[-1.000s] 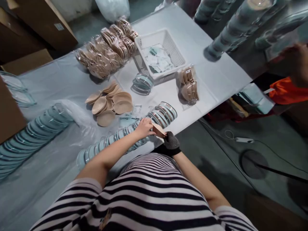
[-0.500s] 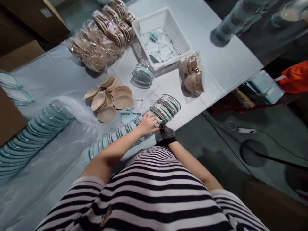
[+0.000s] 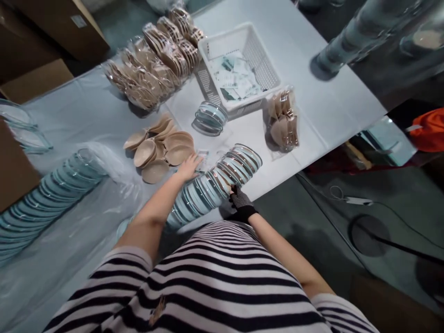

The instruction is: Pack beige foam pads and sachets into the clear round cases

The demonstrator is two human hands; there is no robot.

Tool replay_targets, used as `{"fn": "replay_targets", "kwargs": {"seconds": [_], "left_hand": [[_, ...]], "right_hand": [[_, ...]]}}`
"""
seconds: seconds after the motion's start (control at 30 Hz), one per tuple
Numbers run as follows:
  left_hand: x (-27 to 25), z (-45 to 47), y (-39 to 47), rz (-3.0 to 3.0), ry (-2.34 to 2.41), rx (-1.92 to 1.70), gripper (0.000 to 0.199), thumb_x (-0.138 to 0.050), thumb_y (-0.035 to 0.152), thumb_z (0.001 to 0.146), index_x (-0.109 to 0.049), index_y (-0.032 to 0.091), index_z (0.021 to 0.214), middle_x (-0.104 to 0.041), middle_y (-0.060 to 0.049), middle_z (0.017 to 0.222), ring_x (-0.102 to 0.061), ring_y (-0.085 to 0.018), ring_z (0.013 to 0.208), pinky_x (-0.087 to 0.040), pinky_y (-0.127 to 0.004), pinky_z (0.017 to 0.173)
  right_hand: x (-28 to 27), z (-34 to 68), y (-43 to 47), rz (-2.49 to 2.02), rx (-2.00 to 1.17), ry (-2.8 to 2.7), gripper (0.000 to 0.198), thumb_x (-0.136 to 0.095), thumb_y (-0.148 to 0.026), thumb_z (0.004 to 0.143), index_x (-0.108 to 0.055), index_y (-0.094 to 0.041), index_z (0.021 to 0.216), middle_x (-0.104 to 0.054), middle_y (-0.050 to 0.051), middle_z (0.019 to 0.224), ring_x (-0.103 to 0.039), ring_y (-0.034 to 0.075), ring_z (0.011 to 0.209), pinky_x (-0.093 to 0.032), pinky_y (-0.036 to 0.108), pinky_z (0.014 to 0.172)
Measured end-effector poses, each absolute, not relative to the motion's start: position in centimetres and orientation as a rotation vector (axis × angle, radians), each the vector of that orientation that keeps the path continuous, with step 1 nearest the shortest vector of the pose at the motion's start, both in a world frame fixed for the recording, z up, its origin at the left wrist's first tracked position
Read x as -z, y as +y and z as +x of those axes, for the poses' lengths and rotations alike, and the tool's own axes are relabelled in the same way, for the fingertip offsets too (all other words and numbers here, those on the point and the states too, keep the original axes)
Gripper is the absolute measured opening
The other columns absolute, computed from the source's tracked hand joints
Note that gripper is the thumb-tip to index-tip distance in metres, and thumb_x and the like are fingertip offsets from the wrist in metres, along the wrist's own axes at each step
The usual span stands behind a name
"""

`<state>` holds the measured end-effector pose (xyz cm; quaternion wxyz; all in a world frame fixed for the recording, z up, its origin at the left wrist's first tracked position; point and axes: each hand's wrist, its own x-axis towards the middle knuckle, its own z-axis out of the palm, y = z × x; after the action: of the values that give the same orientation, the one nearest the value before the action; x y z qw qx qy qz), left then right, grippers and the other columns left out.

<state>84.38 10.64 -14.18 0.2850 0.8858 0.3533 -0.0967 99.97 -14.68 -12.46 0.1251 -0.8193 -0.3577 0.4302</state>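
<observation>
A long row of nested clear plastic cases (image 3: pixel 197 196) with pale blue bands lies along the table's front edge; some at its right end show brown inside. My bare left hand (image 3: pixel 189 167) is stretched out with fingers apart, over small printed cards (image 3: pixel 204 158) behind the row. At the row's near side, my right hand (image 3: pixel 240 199), in a dark fingerless glove, has its fingers curled against the edge of a case. Loose beige cup-shaped pads (image 3: pixel 178 143) lie in a pile just beyond my left hand.
A white plastic basket (image 3: pixel 274 76) holds cards and packets. Bagged beige pads (image 3: pixel 152 64) lie at the back left, another bag (image 3: pixel 283 122) at the right. A few cases (image 3: pixel 210 118) sit before the basket. More nested cases (image 3: pixel 52 199) lie left; a stack (image 3: pixel 343 46) stands right.
My left hand has left the row beside my right hand and moved left to the cards. My right hand stays at the row. The view has shifted slightly.
</observation>
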Motion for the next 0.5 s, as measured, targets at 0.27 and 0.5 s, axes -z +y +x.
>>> {"fn": "replay_targets", "kwargs": {"seconds": [0.27, 0.5], "left_hand": [[11.8, 84.2, 9.4, 2.301, 1.067, -0.360, 0.027, -0.043, 0.026, 0.095, -0.069, 0.020, 0.099, -0.071, -0.009, 0.114, -0.056, -0.024, 0.125, -0.040, -0.045, 0.111], [5.5, 84.5, 3.5, 1.814, 0.810, -0.569, 0.031, -0.060, 0.046, 0.088, -0.069, 0.020, 0.103, -0.073, -0.007, 0.098, -0.068, -0.021, 0.094, -0.049, -0.041, 0.097]], "right_hand": [[9.3, 101.3, -14.6, -2.228, -0.735, -1.062, 0.032, -0.046, -0.034, 0.094, -0.068, -0.020, 0.112, -0.074, 0.008, 0.105, -0.070, 0.022, 0.096, -0.055, 0.034, 0.085], [3.7, 102.1, -3.2, -1.801, -0.822, -1.506, 0.024, -0.057, -0.036, 0.087, -0.067, -0.014, 0.085, -0.071, 0.011, 0.084, -0.065, 0.022, 0.081, -0.052, 0.035, 0.080]]}}
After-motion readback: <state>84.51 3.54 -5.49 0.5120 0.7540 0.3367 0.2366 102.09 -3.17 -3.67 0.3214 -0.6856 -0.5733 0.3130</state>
